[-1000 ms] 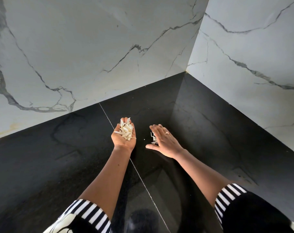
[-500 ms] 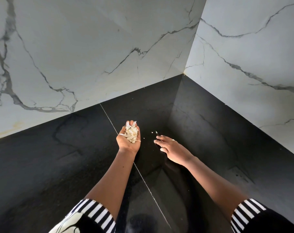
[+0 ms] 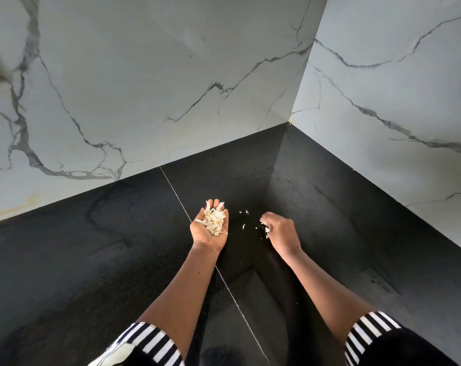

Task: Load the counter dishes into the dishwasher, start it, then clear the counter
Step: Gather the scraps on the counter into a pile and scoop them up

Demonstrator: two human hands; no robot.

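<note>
Black polished stone counter fills the near and middle ground, with a thin pale seam running from the far wall toward the near edge. Two white marble-look wall panels with grey veining, one on the far left and one on the right, meet at a corner beyond the hands.

Left hand: raised just above the counter over the seam, palm up, fingers loosely extended and slightly cupped. It carries a heap of pale papery scraps, which lies across the palm and the finger bases.

Right hand: just right of the left hand and apart from it, knuckles up, low at the counter surface. Its fingers are curled in, and a few of the same scraps show white at their tips. How much it holds cannot be told.

Loose flecks of the same material lie on the bare counter between the two hands, some a little farther away.

Both forearms are bare. Black-and-white striped sleeve cuffs appear at the near edge, left and right.
</note>
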